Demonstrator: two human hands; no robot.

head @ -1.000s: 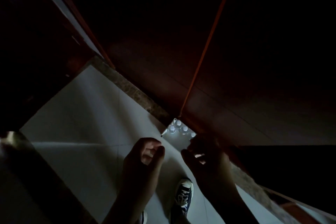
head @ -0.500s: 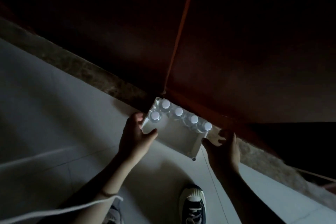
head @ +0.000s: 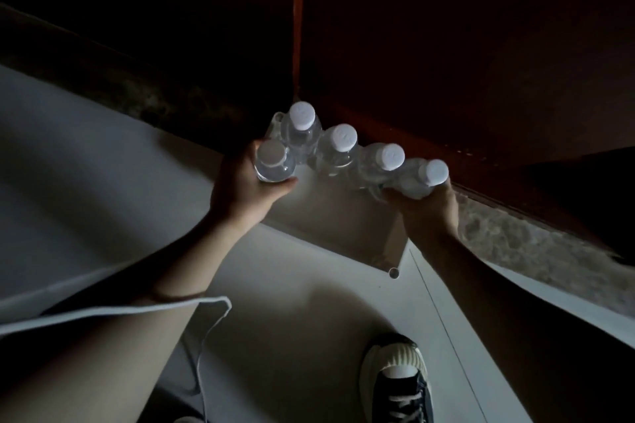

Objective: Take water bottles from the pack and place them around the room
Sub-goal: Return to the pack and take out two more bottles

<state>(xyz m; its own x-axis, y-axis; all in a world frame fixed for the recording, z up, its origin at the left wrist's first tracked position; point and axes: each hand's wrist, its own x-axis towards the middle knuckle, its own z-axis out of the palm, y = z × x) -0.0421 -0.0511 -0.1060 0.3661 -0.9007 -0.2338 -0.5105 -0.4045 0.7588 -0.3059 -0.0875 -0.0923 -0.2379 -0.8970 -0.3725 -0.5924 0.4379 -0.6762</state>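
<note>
2 hands hold bottles: left hand [head: 240, 189] curls round the 9 o'clock bottle [head: 275, 165]; right hand [head: 426, 206] grips the 3 o'clock bottle [head: 424, 180] in the pack [head: 343, 216].

A single head-worn camera looks steeply down from close above, facing a dark wall corner. Both forearms reach up from the bottom edge, the floor [head: 86, 161] fills the lower frame, and a shoe [head: 400, 385] lies directly beneath.
</note>
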